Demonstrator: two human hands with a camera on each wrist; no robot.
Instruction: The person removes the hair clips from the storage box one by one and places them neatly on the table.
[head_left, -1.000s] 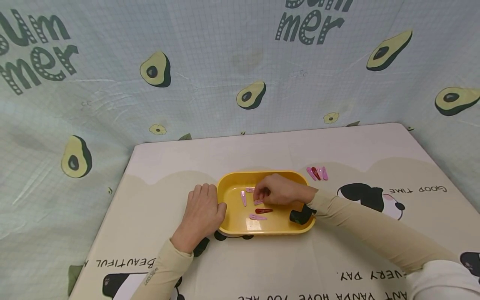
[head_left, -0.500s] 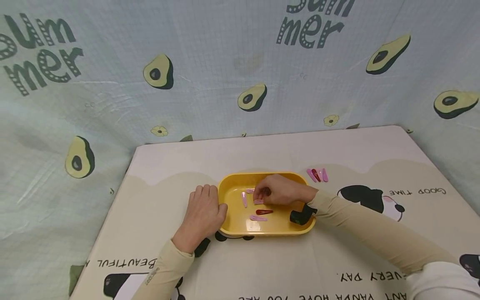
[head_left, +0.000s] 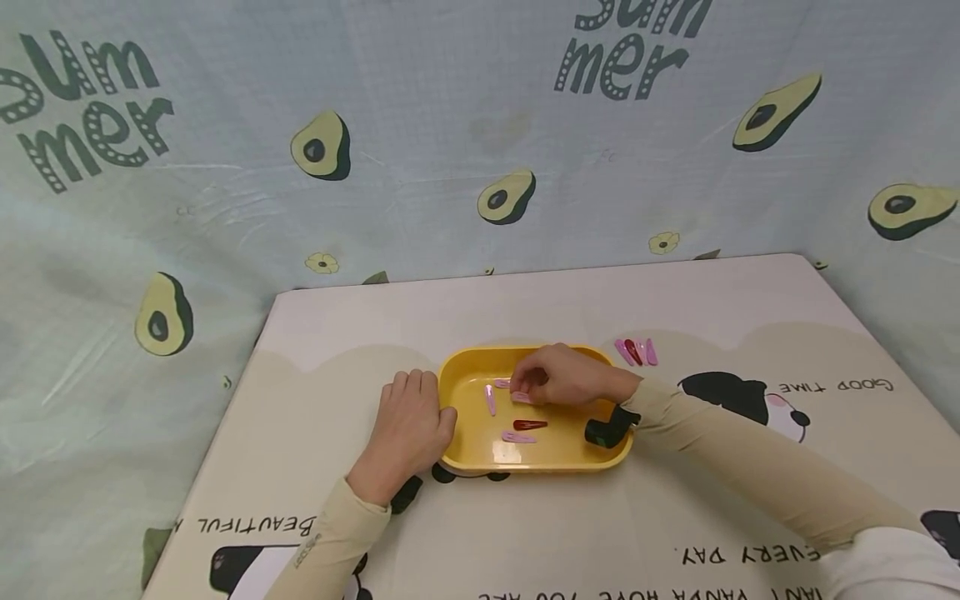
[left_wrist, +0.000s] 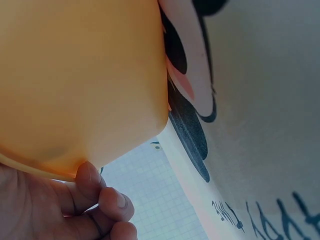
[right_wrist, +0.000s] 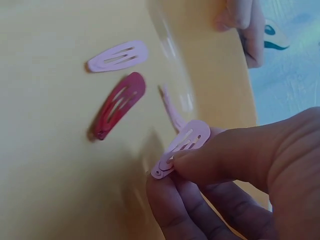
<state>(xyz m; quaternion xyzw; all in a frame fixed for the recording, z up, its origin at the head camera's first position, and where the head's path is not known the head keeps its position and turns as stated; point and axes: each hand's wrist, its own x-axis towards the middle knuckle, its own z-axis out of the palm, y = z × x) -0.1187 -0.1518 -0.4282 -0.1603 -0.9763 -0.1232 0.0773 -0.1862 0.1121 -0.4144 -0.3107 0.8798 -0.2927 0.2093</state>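
We see a loose pink clip inside the near edge of the yellow tray, the left hand gripping its left edge, the right hand pinching another pink clip over mid-tray, and four clips outside its far right corner.

Gripped a yellow tray at its rim with the curled fingers of the left hand, beside a cloth printed with cartoon shapes and dark lettering.
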